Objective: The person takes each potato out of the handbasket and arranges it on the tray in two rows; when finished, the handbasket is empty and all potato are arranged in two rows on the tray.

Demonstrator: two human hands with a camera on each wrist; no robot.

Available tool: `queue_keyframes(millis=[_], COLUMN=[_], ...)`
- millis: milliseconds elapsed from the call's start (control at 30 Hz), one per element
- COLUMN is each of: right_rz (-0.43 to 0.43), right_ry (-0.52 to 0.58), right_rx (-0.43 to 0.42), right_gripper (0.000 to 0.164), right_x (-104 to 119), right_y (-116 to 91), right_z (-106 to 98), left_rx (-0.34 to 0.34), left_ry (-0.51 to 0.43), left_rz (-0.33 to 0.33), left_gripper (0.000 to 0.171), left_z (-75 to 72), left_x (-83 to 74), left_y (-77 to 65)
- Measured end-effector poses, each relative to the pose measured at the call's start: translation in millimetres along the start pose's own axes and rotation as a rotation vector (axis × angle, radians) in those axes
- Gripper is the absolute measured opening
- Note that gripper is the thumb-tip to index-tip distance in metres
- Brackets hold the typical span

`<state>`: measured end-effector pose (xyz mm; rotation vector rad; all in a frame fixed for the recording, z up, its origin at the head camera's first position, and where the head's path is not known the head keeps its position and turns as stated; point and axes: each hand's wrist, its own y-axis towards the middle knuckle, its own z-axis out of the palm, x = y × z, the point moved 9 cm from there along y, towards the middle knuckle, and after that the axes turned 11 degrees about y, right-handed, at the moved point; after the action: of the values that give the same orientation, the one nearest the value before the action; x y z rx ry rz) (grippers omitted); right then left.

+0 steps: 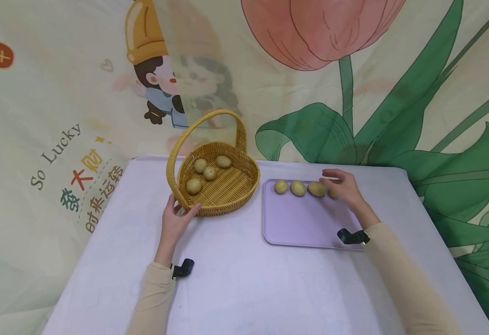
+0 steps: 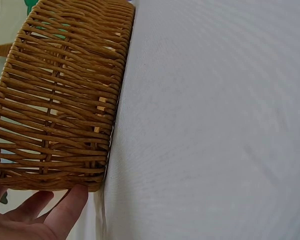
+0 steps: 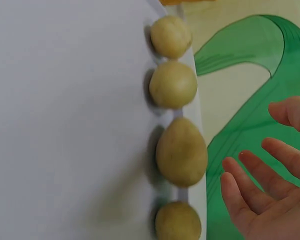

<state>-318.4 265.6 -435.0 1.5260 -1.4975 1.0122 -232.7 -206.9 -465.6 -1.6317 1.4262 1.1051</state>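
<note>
A yellow-brown wicker basket (image 1: 231, 191) with a tall arched handle stands at the table's back left and contains several potatoes (image 1: 193, 186). My left hand (image 1: 175, 226) holds its near left side, thumb at the front rim; in the left wrist view, fingertips (image 2: 70, 210) press against the woven wall. To the right lies a lilac tray (image 1: 303, 225) with a row of potatoes (image 1: 298, 188) along its far edge. Above the right end of that row hovers my right hand (image 1: 345, 187), partly covering the last potato in the head view. Its fingers are loosely bent and nothing is between them in the right wrist view.
A white cloth (image 1: 236, 274) covers the table. Behind its back edge hangs a printed fabric backdrop (image 1: 294, 93) with a tulip and cartoon figures. Small black cameras (image 1: 183, 268) are strapped to both wrists.
</note>
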Motion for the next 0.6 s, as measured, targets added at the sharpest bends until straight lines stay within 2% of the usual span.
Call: queue_keyframes(millis=[133,200,400,600], right_rz=[-0.008,-0.010,-0.050,-0.047], right_ry=[0.010,0.025,0.087,0.064], right_rx=[0.022,0.034,0.056,0.069], right_gripper=[0.048,0.048,0.046,0.045], right_x=[6.0,9.2,20.4,25.5], right_y=[1.2,1.5,2.0,5.5], right_z=[11.6,17.0,32.1,51.0], left_rx=[-0.010,-0.021,-0.041,-0.041], left_ry=[0.001,0.008,0.015,0.020], left_rz=[-0.001,0.007,0.030,0.020], left_gripper=[0.085,0.085,0.084,0.083], left_z=[3.2,3.6,3.4,2.7], left_x=[20.0,23.7,23.7,24.1], left_y=[7.4,8.7,8.8,8.9])
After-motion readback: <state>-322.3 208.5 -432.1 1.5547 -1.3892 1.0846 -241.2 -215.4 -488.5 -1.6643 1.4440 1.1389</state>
